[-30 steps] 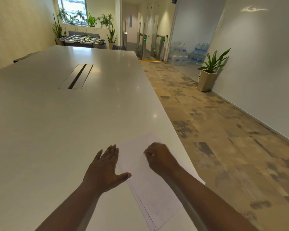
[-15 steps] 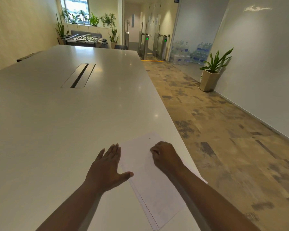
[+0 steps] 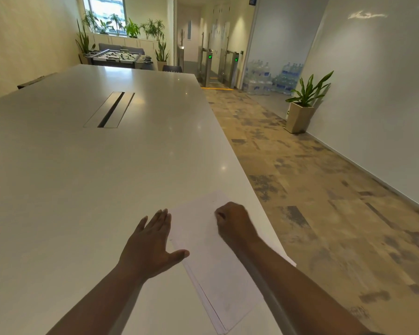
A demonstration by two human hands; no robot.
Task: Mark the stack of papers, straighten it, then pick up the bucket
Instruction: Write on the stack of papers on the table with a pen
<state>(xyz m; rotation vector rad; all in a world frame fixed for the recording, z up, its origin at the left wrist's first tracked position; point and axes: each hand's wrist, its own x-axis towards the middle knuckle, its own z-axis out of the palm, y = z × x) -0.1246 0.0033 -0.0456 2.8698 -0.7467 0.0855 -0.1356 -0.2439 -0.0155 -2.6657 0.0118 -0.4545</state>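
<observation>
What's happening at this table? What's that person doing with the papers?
A person is working on a stack of papers lying near the right edge of a long white table. The left hand lies flat with straight fingers along the stack's left edge, steadying it. The right hand rests on the top sheet with its fingers curled, as if writing, though no pen can be made out. No bucket is in view.
</observation>
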